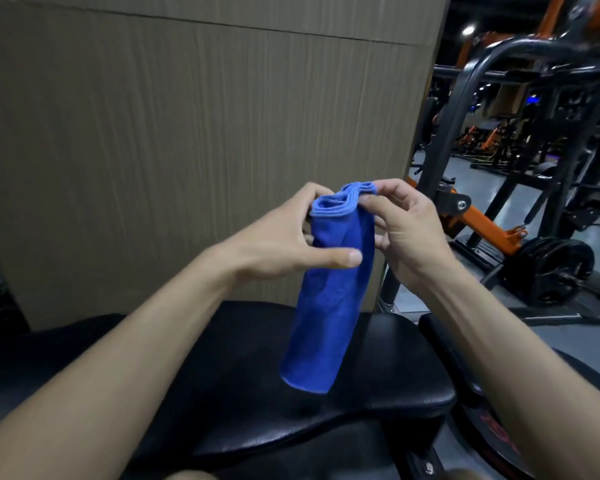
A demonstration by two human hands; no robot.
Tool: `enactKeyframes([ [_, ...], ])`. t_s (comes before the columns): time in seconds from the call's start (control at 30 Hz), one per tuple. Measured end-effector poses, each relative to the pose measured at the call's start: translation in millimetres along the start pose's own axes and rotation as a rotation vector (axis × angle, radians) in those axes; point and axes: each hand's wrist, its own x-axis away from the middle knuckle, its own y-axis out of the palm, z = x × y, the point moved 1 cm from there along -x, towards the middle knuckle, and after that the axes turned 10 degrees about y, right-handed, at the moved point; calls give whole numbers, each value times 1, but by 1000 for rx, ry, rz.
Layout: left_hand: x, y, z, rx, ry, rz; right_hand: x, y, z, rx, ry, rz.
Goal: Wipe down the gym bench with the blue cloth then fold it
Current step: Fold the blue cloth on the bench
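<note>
Left hand: positioned at mid-frame, with the thumb laid across the near face of the blue cloth and the remaining fingers curled behind it, gripping the cloth just below its top edge.

Right hand: positioned directly beside the left hand, pinching the gathered top corners of the cloth between thumb and forefinger. The other fingers are curled loosely behind the fabric.

Blue cloth: folded lengthwise into a narrow, multi-layered strip. It hangs vertically from both hands. The stacked, stitched edges are visible at the top, where the layers form open loops. The lower end hangs at or just above the pad; contact cannot be confirmed.

Counter: a black padded gym bench with a glossy surface, located below the hands and extending from the left edge of the frame to the right of centre. Both forearms reach over it from the bottom of the frame.

Surroundings: a tan ribbed wall panel stands directly behind the counter. To the right, a black and orange weight rack stands on a grey floor, with black weight plates loaded low on its near side. Further gym equipment appears in the dim background.
</note>
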Motion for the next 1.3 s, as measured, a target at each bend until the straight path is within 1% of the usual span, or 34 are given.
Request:
enactKeyframes([
  [0.03,3,4,-9,-89,47,114,0,2,3,24,11,0],
  [0.07,5,3,-14,-116,73,221,0,2,5,53,22,-3],
  [0.1,6,0,-17,-75,70,283,0,2,6,75,31,-14],
  [0.13,6,-4,-18,-26,56,292,0,1,7,90,38,-29],
  [0.17,6,-9,-18,-25,45,275,0,-1,7,102,42,-48],
  [0.27,1,-26,-5,-305,108,248,-8,-5,2,126,-3,-82],
  [0.33,-11,-29,-6,-365,123,265,-20,-6,6,115,-31,-66],
  [0.4,-27,-25,-23,-313,72,189,-37,-7,20,91,-13,-26],
  [0.47,-41,-17,-50,-220,10,94,-52,-7,42,32,61,2],
  [0.5,-46,-15,-63,-187,-12,74,-58,-6,53,-13,108,10],
  [0.57,-55,-13,-83,-146,-39,89,-69,-4,66,-86,171,29],
  [0.67,-66,-17,-94,-155,-10,163,-80,-3,63,-138,113,39],
  [0.77,-64,-21,-93,-187,19,175,-77,-12,59,-76,15,-30],
  [0.83,-51,-17,-94,-227,31,152,-66,-22,65,43,9,-93],
  [0.9,-27,-3,-104,-339,51,136,-48,-29,84,209,40,-150],
  [0.93,-12,8,-113,-384,54,103,-36,-32,99,285,79,-183],
  [0.97,6,21,-124,-417,48,35,-21,-35,117,350,128,-233],
  [1.03,44,52,-146,-436,-17,-183,9,-42,160,557,210,-355],
  [1.1,81,80,-158,-387,-129,-431,39,-48,195,738,301,-514],
  [1.17,107,99,-161,-261,-224,-613,63,-50,210,741,448,-658],
  [1.2,114,104,-161,-179,-259,-659,70,-49,211,725,501,-708],
  [1.23,119,105,-160,-114,-282,-671,75,-48,209,706,530,-737],
  [1.3,121,102,-162,-80,-307,-632,75,-48,205,641,566,-725],
])
